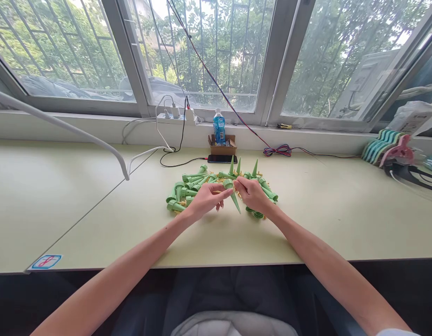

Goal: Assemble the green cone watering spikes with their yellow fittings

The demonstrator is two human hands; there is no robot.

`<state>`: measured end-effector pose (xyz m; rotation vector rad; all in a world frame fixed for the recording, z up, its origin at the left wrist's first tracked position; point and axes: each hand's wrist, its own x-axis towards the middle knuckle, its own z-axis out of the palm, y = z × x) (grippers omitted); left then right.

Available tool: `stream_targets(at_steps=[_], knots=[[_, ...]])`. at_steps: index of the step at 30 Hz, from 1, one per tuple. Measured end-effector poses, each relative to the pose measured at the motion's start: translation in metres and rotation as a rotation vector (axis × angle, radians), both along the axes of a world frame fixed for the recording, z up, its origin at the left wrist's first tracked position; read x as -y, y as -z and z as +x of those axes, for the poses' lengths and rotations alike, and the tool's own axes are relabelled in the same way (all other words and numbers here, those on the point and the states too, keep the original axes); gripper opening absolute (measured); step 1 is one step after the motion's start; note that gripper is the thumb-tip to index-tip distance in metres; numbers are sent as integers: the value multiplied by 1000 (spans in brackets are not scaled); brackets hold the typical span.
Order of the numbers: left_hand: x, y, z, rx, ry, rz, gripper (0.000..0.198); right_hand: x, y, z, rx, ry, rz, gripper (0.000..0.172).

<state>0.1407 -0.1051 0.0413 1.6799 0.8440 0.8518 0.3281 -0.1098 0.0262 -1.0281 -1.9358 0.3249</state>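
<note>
My left hand (209,198) pinches a green plastic watering spike (234,201) by its wide capped end, with the pointed tip slanting down to the right. Close beside the cap, my right hand (253,192) is closed with fingertips pressed together; what they hold is too small to make out. Beyond and around both hands lies a pile of similar green spikes (183,192) mixed with small yellow parts (183,203). A few spikes (254,169) stand point up at the back. Several green round pieces (258,215) lie below my right hand.
Behind the pile are a phone (222,159) on a cable and a small cardboard box (223,147) with a blue-labelled bottle (219,127). A coiled red-and-blue wire (277,150) lies right of them. Coloured hangers (389,148) sit far right. A white curved arm (93,133) reaches in at left.
</note>
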Motion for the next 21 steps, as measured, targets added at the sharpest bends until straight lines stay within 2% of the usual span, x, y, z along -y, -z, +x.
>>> stream_targets(at_steps=[5,12,21], knots=[[-1,3,-1,20,-35,42,32,0,0,0,11,0,7,37],[-3,6,0,76,-50,63,33,-1,1,-1,27,-2,0,37],[-5,8,0,48,-59,98,30,1,0,-1,19,-18,-4,37]])
